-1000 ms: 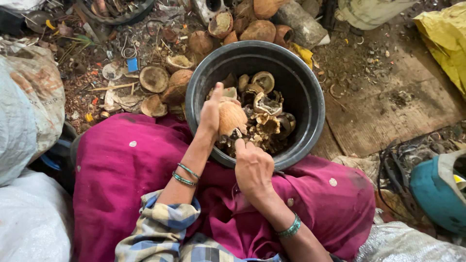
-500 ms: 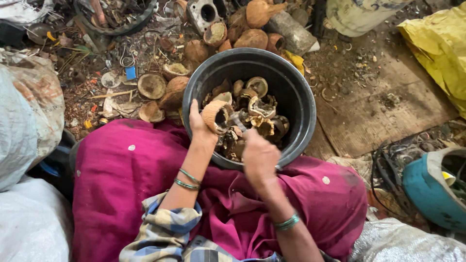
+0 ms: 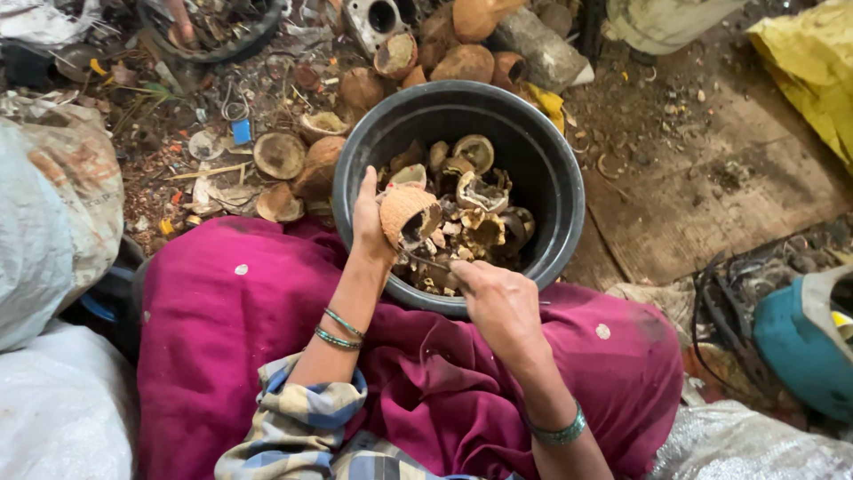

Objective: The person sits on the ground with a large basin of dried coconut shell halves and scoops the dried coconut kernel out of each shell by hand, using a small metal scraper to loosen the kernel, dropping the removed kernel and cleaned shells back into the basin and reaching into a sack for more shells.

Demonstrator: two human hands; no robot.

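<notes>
My left hand (image 3: 373,213) grips a brown coconut shell half (image 3: 407,213) over the near rim of a black bucket (image 3: 555,187). My right hand (image 3: 499,302) is closed around a thin metal tool (image 3: 429,263) whose tip points into the shell's open side. The bucket rests against my lap, which is draped in magenta cloth (image 3: 249,338), and holds several broken coconut shell pieces (image 3: 471,200).
Whole and halved coconut shells (image 3: 306,164) lie on the littered ground beyond the bucket. White sacks (image 3: 44,240) stand at the left. At the right are a teal container (image 3: 800,342) and a yellow sheet (image 3: 813,71).
The left hand has turned the shell so its open side faces the right hand. The right hand has dropped back toward my lap with the tool still at the shell.
</notes>
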